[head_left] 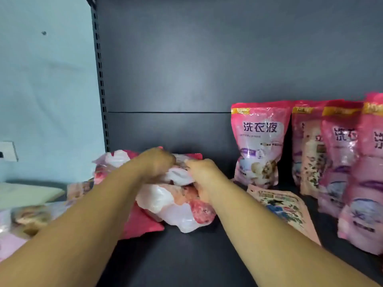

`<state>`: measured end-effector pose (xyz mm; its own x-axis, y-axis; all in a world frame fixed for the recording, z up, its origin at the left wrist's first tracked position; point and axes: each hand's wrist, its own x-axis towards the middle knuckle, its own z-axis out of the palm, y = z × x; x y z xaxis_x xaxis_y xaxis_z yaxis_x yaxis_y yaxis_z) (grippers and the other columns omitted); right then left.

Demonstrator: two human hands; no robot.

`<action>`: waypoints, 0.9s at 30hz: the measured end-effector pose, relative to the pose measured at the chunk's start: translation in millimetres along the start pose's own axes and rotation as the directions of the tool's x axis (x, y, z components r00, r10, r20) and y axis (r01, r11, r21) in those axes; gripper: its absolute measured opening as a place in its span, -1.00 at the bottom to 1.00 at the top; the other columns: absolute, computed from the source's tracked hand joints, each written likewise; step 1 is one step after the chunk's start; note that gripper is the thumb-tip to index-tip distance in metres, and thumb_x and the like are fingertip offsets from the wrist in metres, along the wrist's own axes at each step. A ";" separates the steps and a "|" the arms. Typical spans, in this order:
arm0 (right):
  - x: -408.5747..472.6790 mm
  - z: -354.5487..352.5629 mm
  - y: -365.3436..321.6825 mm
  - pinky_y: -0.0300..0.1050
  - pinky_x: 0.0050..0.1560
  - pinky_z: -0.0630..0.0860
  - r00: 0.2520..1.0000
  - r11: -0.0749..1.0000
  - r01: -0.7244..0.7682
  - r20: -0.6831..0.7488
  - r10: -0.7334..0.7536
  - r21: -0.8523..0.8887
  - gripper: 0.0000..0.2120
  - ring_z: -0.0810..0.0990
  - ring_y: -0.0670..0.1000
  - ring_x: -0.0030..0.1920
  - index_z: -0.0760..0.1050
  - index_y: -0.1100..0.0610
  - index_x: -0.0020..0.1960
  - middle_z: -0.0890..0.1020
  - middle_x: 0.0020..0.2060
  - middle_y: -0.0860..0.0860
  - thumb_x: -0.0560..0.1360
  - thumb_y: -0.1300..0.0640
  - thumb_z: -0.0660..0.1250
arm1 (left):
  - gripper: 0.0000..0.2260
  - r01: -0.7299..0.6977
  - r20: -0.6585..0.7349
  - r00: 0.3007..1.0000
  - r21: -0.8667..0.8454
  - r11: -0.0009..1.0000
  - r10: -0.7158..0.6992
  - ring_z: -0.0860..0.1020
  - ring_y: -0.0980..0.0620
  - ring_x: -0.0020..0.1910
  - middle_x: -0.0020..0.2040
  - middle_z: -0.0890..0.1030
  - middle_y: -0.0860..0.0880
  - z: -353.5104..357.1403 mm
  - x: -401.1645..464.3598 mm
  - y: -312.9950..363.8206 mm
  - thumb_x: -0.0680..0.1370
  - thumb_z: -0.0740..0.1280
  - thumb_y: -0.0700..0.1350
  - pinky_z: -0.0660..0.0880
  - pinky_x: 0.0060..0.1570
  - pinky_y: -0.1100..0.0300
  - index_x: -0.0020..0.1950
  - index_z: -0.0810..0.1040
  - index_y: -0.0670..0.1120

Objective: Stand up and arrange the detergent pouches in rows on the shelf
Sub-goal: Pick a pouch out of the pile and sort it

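A heap of pink and white detergent pouches (176, 208) lies flat on the dark shelf (186, 255) at the centre left. My left hand (154, 162) and my right hand (202, 172) both reach into the top of the heap, fingers curled round the top pouch (178, 176). Several pink pouches stand upright at the right: one (258, 146) near the back panel, others (339, 154) in a row toward the front right edge. One pouch (288, 210) lies flat in front of the standing ones.
The dark back panel (207, 69) closes the shelf behind. A slotted upright (101, 79) marks the shelf's left end, with a pale wall (41, 90) beyond. More pouches (29, 220) and a pale flat object (27, 193) lie at the far left.
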<state>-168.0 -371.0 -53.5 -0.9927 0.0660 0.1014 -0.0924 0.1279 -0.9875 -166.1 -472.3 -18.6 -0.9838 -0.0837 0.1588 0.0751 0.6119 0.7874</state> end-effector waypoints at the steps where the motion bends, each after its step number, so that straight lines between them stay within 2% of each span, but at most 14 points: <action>1: -0.1 -1.9 3.0 -0.03 0.06 0.47 1.000 0.999 -0.005 -0.008 0.004 -0.054 -0.81 0.47 0.05 -0.07 0.42 0.14 -0.23 0.48 -0.28 0.04 0.56 0.19 0.17 | -0.71 -0.001 0.018 1.000 0.072 0.997 0.000 0.44 -0.14 0.28 0.30 0.46 -0.19 8.8 7.5 -13.5 0.59 0.19 -0.16 0.42 0.12 0.16 0.29 0.45 -0.20; 4: -4.0 -10.3 3.3 -0.09 0.01 0.41 0.992 0.966 0.034 -0.107 -0.063 -0.257 -0.71 0.54 0.14 0.07 0.50 0.27 0.14 0.58 0.00 0.19 0.58 0.10 0.15 | -0.73 -0.128 0.072 0.991 0.238 0.963 0.114 0.38 -0.12 0.31 0.35 0.39 -0.17 19.8 3.5 -22.6 0.61 0.10 -0.21 0.28 0.30 0.13 0.27 0.41 -0.22; 5: -8.2 -12.7 1.5 -0.11 0.01 0.39 0.988 0.945 0.030 -0.136 -0.079 -0.325 -0.67 0.52 0.17 0.14 0.48 0.28 0.18 0.57 0.08 0.19 0.58 0.07 0.14 | -0.71 -0.085 0.058 0.996 0.203 0.976 0.075 0.37 -0.12 0.33 0.37 0.37 -0.16 20.7 1.8 -20.3 0.63 0.06 -0.20 0.25 0.32 0.12 0.30 0.40 -0.20; 7: -21.8 -24.4 -1.6 -0.16 -0.04 0.35 0.986 0.909 0.015 -0.144 -0.082 -0.417 -0.65 0.50 0.18 0.16 0.49 0.27 0.14 0.55 0.03 0.16 0.57 0.02 0.15 | -0.67 -0.078 0.014 0.997 0.178 0.981 0.076 0.35 -0.15 0.35 0.39 0.38 -0.15 17.7 -2.4 -18.3 0.64 0.06 -0.10 0.25 0.35 0.03 0.37 0.38 -0.13; 10: -42.2 -64.1 -6.3 -0.19 -0.25 0.31 0.982 0.862 -0.046 -0.181 -0.054 -0.505 -0.74 0.49 0.12 -0.05 0.47 0.18 -0.15 0.52 -0.20 0.08 0.53 -0.02 0.22 | -0.65 -0.129 -0.131 0.976 0.301 0.945 0.175 0.38 -0.17 0.29 0.29 0.47 -0.17 14.4 -20.6 -5.7 0.62 0.02 0.03 0.30 0.28 0.03 0.28 0.45 -0.05; 12: -58.5 -94.4 -5.7 -0.20 -0.24 0.32 0.968 0.840 -0.107 -0.247 -0.033 -0.532 -0.79 0.48 0.11 -0.10 0.48 0.16 -0.11 0.50 -0.21 0.08 0.52 0.01 0.23 | -0.67 -0.257 -0.225 0.927 0.203 0.945 0.300 0.38 -0.16 0.28 0.18 0.51 -0.15 19.6 -45.5 10.1 0.61 0.03 0.03 0.30 0.21 0.05 0.15 0.51 -0.05; 14: -73.6 -117.8 -1.6 -0.21 -0.15 0.33 0.959 0.808 -0.171 -0.282 0.006 -0.564 -0.72 0.49 0.13 0.01 0.47 0.20 0.17 0.46 -0.06 0.10 0.55 0.06 0.21 | -0.71 -0.404 -0.148 0.907 -0.040 0.914 0.394 0.44 -0.15 0.20 0.02 0.54 -0.14 32.9 -76.1 33.4 0.60 0.07 0.00 0.36 0.08 0.16 -0.01 0.54 -0.08; 15: -80.1 -124.8 2.4 -0.22 -0.20 0.33 0.955 0.792 -0.214 -0.292 0.048 -0.571 -0.65 0.47 0.12 0.03 0.41 0.24 0.27 0.47 0.01 0.12 0.56 0.06 0.19 | -0.73 -0.403 -0.056 0.915 -0.177 0.898 0.400 0.48 -0.11 0.13 -0.03 0.54 -0.11 43.1 -90.5 44.6 0.60 0.10 -0.01 0.39 0.00 0.24 -0.04 0.55 -0.08; 17: -85.2 -131.9 15.3 -0.19 -0.25 0.36 0.949 0.757 -0.284 -0.288 0.132 -0.589 -0.57 0.44 0.08 0.00 0.33 0.29 0.34 0.48 0.19 0.17 0.59 0.04 0.17 | -0.78 -0.261 0.167 0.920 -0.412 0.873 0.354 0.49 -0.03 0.01 -0.06 0.53 -0.06 69.6 -107.1 60.8 0.59 0.15 0.00 0.40 -0.05 0.28 -0.14 0.51 -0.05; 18: -84.2 -130.2 21.9 -0.16 -0.16 0.40 0.942 0.740 -0.307 -0.300 0.147 -0.599 -0.55 0.47 0.09 0.04 0.32 0.29 0.36 0.47 0.25 0.18 0.59 0.02 0.15 | -0.77 -0.180 0.237 0.916 -0.480 0.859 0.324 0.49 -0.04 -0.01 -0.05 0.52 -0.08 83.0 -105.9 63.4 0.59 0.15 0.02 0.40 0.01 0.20 -0.18 0.47 -0.04; 21: -82.4 -128.1 35.9 -0.12 0.10 0.41 0.912 0.748 -0.355 -0.385 0.144 -0.561 -0.45 0.47 0.17 0.22 0.22 0.28 0.41 0.43 0.29 0.21 0.54 -0.01 0.23 | -0.70 -0.010 0.325 0.923 -0.511 0.860 0.203 0.55 -0.09 0.00 0.01 0.59 -0.13 107.7 -97.6 58.2 0.58 0.12 0.04 0.44 0.11 0.15 0.00 0.55 -0.12; 23: -80.3 -130.7 40.3 -0.14 0.07 0.39 0.891 0.820 -0.339 -0.438 0.121 -0.462 -0.41 0.44 0.18 0.25 0.13 0.24 0.44 0.41 0.31 0.20 0.52 0.07 0.26 | -0.69 0.127 0.405 0.905 -0.555 0.822 0.133 0.64 0.06 -0.28 -0.25 0.68 -0.06 112.8 -91.5 49.3 0.59 0.12 0.02 0.54 -0.27 0.29 -0.04 0.57 -0.13; 25: -78.1 -135.6 40.0 -0.14 0.01 0.43 0.882 0.914 -0.252 -0.464 0.082 -0.318 -0.47 0.50 0.17 0.16 0.19 0.23 0.41 0.47 0.24 0.21 0.49 0.19 0.25 | -0.70 0.161 0.435 0.890 -0.580 0.799 0.137 0.52 0.18 -0.62 -0.59 0.55 0.05 113.5 -90.9 43.6 0.62 0.11 -0.01 0.38 -0.65 0.38 -0.18 0.51 -0.12; 27: -77.1 -139.1 39.3 0.06 0.02 0.55 0.863 0.988 -0.148 -0.494 0.109 -0.040 -0.55 0.57 0.19 0.05 0.32 0.27 0.30 0.54 0.13 0.26 0.43 0.28 0.28 | -0.70 0.161 0.428 0.892 -0.602 0.782 0.146 0.47 0.18 -0.68 -0.65 0.50 0.05 114.2 -92.1 43.4 0.62 0.12 -0.04 0.33 -0.70 0.39 -0.21 0.47 -0.15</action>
<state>-84.3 -233.3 -83.3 -0.8279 0.5595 0.0396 0.0585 0.1564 -0.9860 -90.9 -348.2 -67.1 -0.9362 0.3516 0.0019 -0.0011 -0.0084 1.0000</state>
